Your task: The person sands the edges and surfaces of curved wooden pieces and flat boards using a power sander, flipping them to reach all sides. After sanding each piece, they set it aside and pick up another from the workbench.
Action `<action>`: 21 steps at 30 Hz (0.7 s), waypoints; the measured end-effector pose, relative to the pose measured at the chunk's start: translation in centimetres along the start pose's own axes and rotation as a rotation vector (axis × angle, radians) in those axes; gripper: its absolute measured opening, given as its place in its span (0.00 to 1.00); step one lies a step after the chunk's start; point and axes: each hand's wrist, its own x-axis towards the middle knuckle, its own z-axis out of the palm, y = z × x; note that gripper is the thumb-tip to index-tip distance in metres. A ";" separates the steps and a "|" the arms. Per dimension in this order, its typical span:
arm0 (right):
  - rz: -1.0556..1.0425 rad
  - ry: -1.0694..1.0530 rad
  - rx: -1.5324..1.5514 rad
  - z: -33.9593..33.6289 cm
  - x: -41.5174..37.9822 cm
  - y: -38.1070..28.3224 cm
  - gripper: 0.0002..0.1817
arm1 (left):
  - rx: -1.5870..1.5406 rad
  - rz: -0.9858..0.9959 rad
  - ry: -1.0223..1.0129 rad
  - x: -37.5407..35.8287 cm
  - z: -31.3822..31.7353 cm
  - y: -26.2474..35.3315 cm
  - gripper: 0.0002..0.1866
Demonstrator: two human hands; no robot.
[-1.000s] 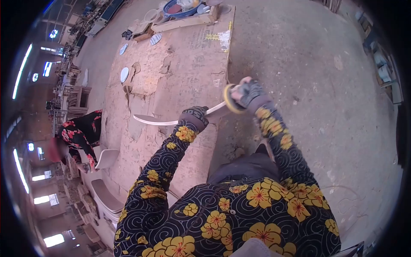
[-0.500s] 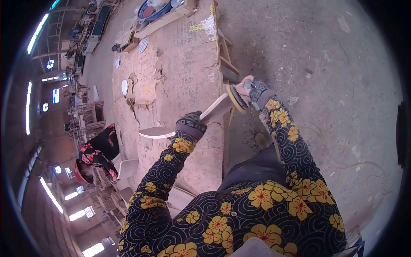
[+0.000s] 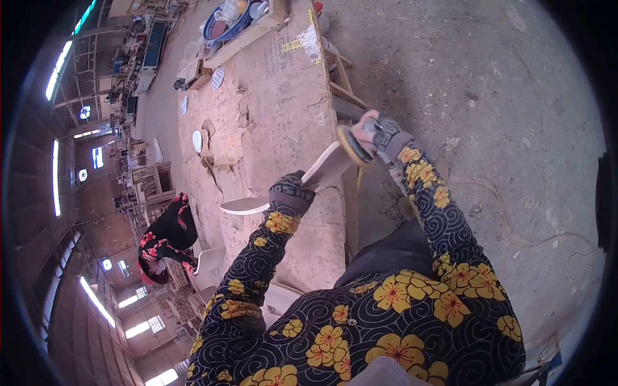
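Observation:
In a patterned fingerless glove, my left hand (image 3: 293,193) is wrapped round a bent, pale wooden panel (image 3: 329,166). One end of the panel curves out to the left over the table, and its other end rises toward my right hand. My right hand (image 3: 380,134), also gloved, grips a round power sander (image 3: 355,147) from above. The sander's yellow-edged disc is tilted, its face right at the panel's upper end. Some of the sander's body is hidden behind my fingers.
The long worn table (image 3: 277,96) carries several round discs, one a white disc (image 3: 197,141). At its far end sits a blue basket (image 3: 225,26). Another person (image 3: 168,241) bends over a pale panel at left. A cord (image 3: 515,235) trails on the floor at right.
The background has shifted a little right and down in the view. Both hands keep their grips, with the sander still at the panel's end and only slightly moved.

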 end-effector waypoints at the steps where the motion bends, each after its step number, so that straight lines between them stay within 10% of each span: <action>1: 0.044 0.045 -0.066 -1.2 1.4 2.9 0.23 | -0.010 -0.018 -0.009 0.1 -0.2 0.2 0.24; 5: -0.065 0.172 -0.266 -2.3 3.4 8.4 0.24 | -0.046 -0.028 -0.020 0.0 -0.5 0.3 0.24; 12: -0.483 0.175 -0.904 4.1 -4.2 -6.1 0.33 | 0.011 -0.026 -0.025 -0.1 -0.7 0.6 0.27; 17: -0.102 0.190 -0.060 -0.2 2.2 7.1 0.32 | 0.004 -0.042 -0.014 -0.1 -0.3 0.2 0.30; 21: -0.059 0.316 -0.232 0.5 6.2 9.4 0.25 | 0.062 -0.021 -0.006 0.3 -0.5 0.4 0.30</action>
